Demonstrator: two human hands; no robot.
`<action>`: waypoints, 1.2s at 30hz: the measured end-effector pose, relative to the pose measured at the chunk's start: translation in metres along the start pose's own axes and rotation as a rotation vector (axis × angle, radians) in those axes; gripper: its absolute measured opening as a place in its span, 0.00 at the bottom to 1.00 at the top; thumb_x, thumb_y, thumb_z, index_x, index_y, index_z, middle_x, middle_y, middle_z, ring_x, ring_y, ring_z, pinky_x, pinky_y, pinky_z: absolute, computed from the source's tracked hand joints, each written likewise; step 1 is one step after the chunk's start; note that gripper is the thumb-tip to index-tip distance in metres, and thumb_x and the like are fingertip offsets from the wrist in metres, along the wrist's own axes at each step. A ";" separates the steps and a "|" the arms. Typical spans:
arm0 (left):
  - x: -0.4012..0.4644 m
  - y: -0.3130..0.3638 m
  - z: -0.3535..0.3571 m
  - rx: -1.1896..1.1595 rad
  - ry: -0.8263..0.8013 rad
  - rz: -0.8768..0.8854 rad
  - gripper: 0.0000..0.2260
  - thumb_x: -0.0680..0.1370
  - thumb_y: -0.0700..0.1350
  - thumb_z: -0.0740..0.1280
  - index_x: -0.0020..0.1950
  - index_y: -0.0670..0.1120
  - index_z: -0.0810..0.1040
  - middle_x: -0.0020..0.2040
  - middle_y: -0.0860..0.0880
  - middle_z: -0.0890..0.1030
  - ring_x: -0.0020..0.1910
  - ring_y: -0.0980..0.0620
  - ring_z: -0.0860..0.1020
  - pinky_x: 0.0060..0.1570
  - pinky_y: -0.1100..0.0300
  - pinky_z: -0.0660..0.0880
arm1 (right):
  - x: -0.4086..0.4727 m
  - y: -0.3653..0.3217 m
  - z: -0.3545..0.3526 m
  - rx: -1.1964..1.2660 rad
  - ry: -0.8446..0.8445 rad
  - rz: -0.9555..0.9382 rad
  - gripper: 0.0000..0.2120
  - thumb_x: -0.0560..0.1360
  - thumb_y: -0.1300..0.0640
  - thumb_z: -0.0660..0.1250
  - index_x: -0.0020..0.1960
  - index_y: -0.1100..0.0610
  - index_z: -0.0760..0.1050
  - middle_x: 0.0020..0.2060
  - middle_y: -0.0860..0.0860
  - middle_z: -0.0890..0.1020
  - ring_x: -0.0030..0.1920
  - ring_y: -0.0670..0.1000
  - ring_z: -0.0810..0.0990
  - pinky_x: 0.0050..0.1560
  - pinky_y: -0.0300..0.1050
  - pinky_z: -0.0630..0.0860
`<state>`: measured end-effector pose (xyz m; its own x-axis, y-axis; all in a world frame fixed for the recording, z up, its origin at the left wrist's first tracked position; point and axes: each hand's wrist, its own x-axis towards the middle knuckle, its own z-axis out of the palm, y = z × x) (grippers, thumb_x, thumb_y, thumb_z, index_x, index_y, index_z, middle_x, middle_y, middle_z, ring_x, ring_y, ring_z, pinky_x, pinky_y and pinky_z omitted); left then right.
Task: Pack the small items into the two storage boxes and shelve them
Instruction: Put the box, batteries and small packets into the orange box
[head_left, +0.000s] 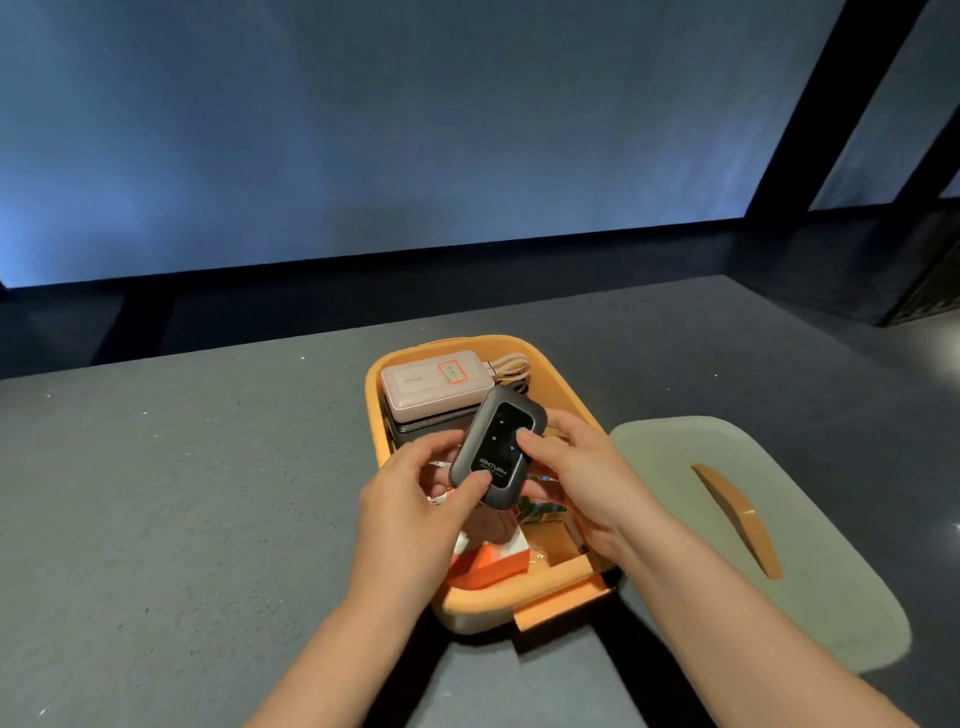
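Grey and finely speckled, the surface (182, 493) fills the lower half of the view, and behind it a dim bluish wall (363, 130) rises above a dark baseboard, crossed at the right by a slanting black post (826, 104).

Right of centre lies a pale green lid (675, 467), flat on the surface, with a brown strap handle (737, 519) across its top. Just beside it, to the left, stands the orange storage box (376, 410), open, with a latch flap (561, 605) hanging from its near end.

Both forearms reach in from the bottom edge and meet over the middle of the box. The left hand (410, 499) and the right hand (576, 467) together hold a dark grey handheld device (496, 444) with a glossy black face, tilted, above the box's contents. The left thumb presses its near corner while the fingers curl under its left side; the right thumb lies on the face and the fingers wrap behind its right edge.

At the far end of the box a pink power bank (431, 387) lies on top of a dark grey case (415, 431), with a coiled beige cable (511, 366) just beside it. At the near end sits an orange and white carton (488, 564), partly under the left hand. Other small bits beneath the hands are too hidden to name.
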<state>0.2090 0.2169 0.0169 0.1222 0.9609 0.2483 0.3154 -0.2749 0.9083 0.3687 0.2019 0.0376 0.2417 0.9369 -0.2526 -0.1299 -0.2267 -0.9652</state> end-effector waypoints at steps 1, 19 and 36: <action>0.000 0.002 0.003 0.005 0.023 0.009 0.17 0.68 0.44 0.75 0.53 0.59 0.79 0.46 0.58 0.81 0.40 0.59 0.78 0.44 0.63 0.77 | -0.002 0.000 0.003 -0.005 0.027 -0.005 0.15 0.78 0.57 0.67 0.63 0.53 0.72 0.51 0.53 0.84 0.49 0.50 0.85 0.43 0.42 0.82; 0.001 -0.023 -0.001 0.295 -0.043 0.173 0.05 0.75 0.53 0.68 0.50 0.58 0.79 0.50 0.62 0.78 0.54 0.62 0.71 0.62 0.53 0.67 | 0.053 0.010 0.002 -1.188 0.204 -0.044 0.29 0.70 0.47 0.73 0.66 0.52 0.64 0.58 0.50 0.77 0.53 0.51 0.79 0.49 0.48 0.81; 0.001 -0.016 -0.012 0.402 -0.073 0.242 0.09 0.72 0.53 0.64 0.50 0.56 0.80 0.50 0.63 0.77 0.53 0.60 0.72 0.57 0.62 0.61 | 0.006 -0.003 0.000 -1.360 0.130 -0.252 0.24 0.76 0.45 0.66 0.69 0.47 0.66 0.66 0.46 0.72 0.65 0.49 0.70 0.56 0.45 0.74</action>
<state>0.1929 0.2228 0.0061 0.2986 0.8669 0.3992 0.6070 -0.4952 0.6215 0.3708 0.2085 0.0393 0.2150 0.9766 0.0041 0.9397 -0.2057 -0.2731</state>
